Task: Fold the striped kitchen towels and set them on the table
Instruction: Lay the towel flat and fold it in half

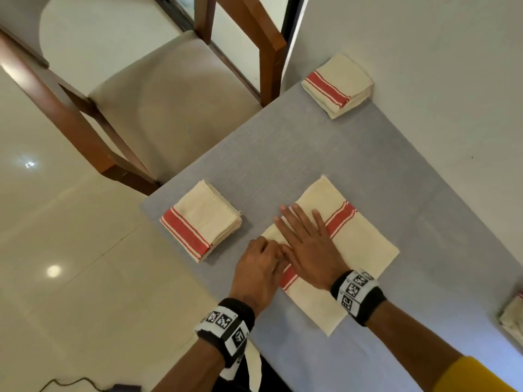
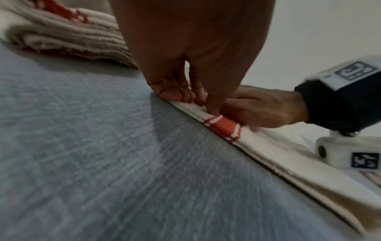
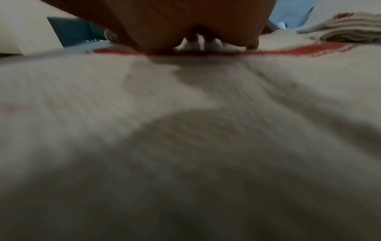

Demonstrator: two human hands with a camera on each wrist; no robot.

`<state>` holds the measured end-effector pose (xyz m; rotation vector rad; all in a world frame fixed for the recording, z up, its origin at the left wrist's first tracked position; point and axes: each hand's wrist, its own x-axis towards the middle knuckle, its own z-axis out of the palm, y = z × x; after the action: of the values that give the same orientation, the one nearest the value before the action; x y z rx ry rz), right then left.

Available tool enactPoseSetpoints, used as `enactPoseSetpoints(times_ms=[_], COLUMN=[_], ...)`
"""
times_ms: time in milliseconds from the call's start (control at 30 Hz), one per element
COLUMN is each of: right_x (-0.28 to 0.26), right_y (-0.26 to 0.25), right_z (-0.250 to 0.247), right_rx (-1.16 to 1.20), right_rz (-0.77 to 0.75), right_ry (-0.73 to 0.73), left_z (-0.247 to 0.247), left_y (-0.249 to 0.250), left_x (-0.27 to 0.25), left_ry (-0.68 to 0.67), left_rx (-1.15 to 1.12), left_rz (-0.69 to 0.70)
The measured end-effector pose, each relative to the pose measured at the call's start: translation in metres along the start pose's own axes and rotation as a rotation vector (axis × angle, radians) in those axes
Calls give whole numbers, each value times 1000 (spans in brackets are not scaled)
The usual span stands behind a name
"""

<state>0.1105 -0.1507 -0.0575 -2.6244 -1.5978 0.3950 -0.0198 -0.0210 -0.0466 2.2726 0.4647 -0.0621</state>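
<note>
Folding is judged partly done: two folded stacks (image 1: 201, 220) (image 1: 338, 85) lie at the tabletop's (image 1: 283, 154) left edge, while a half-folded towel (image 1: 356, 244) mid-tabletop is pressed by the flat right hand (image 1: 310, 247), its fold pinched in the left hand's (image 1: 259, 274) grip.

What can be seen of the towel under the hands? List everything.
The towel is cream woven cloth, cotton by the look, with a red band edged in thin white lines running across it. It lies flat on the grey table, folded into layers but still wider than the finished stack beside it. The right hand presses flat on it over the red band. The left hand pinches the layered near-left edge beside the band, fingers curled onto it.
</note>
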Motion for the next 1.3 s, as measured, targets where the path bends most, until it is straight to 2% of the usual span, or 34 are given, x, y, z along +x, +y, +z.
enactPoseSetpoints(times_ms=[100, 233, 367, 433, 533, 567, 700, 800, 867, 933, 1033, 1100, 1133, 1300], right_x=[2, -2, -12, -21, -43, -56, -103, -130, -145, -153, -158, -158, -158, -162], right_y=[38, 91, 98, 84, 58, 60, 100, 118, 119, 117, 111, 119, 114, 109], right_z=[-1, -9, -12, -11, 6, 13, 17, 14, 11, 3, -10, -20, -21, -26], right_rx=[-36, -25, -9, 5, -15, -21, -22, 128, 254, 365, 628, 706, 742, 900], right_rz=[23, 276, 478, 475, 277, 260, 490, 627, 678, 735, 862, 928, 933, 928], right_ry=[-34, -24, 61, 120, 60, 41, 78, 156, 271, 366, 342, 322, 329, 302], left_z=[5, 8, 12, 26, 63, 74, 84, 74, 71, 73, 83, 95, 92, 78], left_y=[-5, -3, 23, 45, 59, 58, 38, 31, 35, 45, 54, 55, 54, 56], left_x=[5, 17, 43, 47, 35, 28, 25, 30, 20, 0, -41, -57, -66, -49], left_ry=[15, 30, 103, 95, 9, -5, -59, -72, -64, -78, -142, -136, -133, -162], left_rx=[24, 136, 308, 319, 328, 344, 463, 482, 499, 506, 518, 501, 525, 453], left_rz=[-14, 12, -3, 63, 111, 100, 144, 129, 110, 157, 328, 392, 388, 351])
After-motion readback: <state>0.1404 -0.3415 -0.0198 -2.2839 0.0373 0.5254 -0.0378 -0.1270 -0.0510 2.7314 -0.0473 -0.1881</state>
